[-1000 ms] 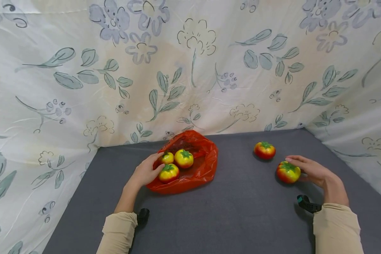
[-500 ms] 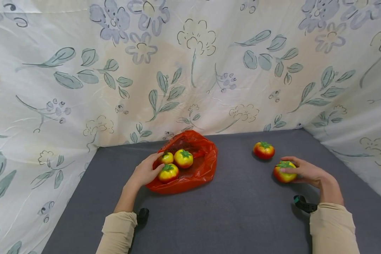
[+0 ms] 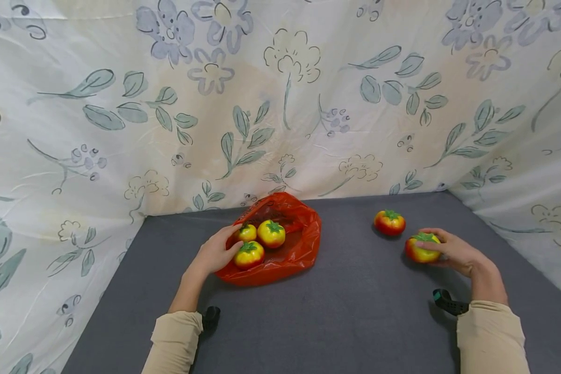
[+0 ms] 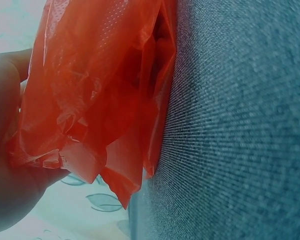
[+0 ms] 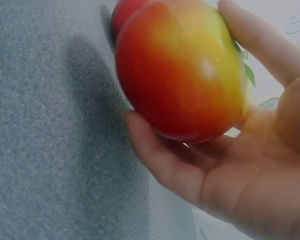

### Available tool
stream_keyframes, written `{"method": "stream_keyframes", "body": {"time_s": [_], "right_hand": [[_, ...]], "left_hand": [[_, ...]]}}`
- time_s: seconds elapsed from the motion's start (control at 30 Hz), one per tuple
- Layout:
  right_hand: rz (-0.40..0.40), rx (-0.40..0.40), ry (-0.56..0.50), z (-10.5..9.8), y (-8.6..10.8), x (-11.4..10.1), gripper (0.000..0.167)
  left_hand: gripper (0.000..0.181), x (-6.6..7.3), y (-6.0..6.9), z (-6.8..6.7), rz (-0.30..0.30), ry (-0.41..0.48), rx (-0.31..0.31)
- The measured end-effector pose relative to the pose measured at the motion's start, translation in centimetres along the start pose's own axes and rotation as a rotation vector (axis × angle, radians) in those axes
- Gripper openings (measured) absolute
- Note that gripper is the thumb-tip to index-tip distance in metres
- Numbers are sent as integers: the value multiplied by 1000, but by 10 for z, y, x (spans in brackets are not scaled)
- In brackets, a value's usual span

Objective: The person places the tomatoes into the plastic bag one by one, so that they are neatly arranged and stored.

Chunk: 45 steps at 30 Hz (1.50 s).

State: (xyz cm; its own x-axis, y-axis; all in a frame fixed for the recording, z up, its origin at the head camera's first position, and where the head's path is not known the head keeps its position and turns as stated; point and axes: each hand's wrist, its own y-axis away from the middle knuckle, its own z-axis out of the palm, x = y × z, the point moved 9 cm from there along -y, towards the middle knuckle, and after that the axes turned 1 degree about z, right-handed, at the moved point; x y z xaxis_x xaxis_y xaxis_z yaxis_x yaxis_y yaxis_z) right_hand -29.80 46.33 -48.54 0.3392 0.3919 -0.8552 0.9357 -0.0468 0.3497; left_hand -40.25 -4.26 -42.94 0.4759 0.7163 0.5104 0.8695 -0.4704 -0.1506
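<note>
In the head view my left hand (image 3: 216, 251) grips the left rim of a red plastic bag (image 3: 304, 249), whose mouth gapes open. Inside lie a front tomato (image 3: 249, 255), a second tomato (image 3: 271, 235) and a third, partly hidden tomato (image 3: 246, 232), all yellow and red with green tops. The bag's crumpled side (image 4: 85, 95) hides part of that hand in the left wrist view. My right hand (image 3: 455, 253) holds another tomato (image 3: 418, 253) between thumb and fingers, seemingly just off the table. Its red and yellow underside (image 5: 175, 75) fills much of the right wrist view.
One more tomato (image 3: 389, 223) sits on the dark grey table (image 3: 346, 301), close behind the held one. Floral cloth (image 3: 299, 114) hangs along the back and sides of the table. Black wrist devices (image 3: 449, 302) stick out near both sleeves.
My right hand has closed its thumb and fingers round the tomato and raised it slightly. The left hand keeps its place on the bag.
</note>
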Motion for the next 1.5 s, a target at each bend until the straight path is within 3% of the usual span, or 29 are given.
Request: {"method": "stream_keyframes", "body": {"time_s": [0.67,1.2,1.5], "right_hand": [[-22,349,-379,-25,-4,-10,99],[-63,399,-522,-23,-16,-20,100],[-52,449,-492,-38,-56,5,96]], "left_hand": [[55,-2,-1,1,-12,-10,-6],[55,0,-1,-1,-8,-2,1],[55,1,0,-2,-10,0,1]]}}
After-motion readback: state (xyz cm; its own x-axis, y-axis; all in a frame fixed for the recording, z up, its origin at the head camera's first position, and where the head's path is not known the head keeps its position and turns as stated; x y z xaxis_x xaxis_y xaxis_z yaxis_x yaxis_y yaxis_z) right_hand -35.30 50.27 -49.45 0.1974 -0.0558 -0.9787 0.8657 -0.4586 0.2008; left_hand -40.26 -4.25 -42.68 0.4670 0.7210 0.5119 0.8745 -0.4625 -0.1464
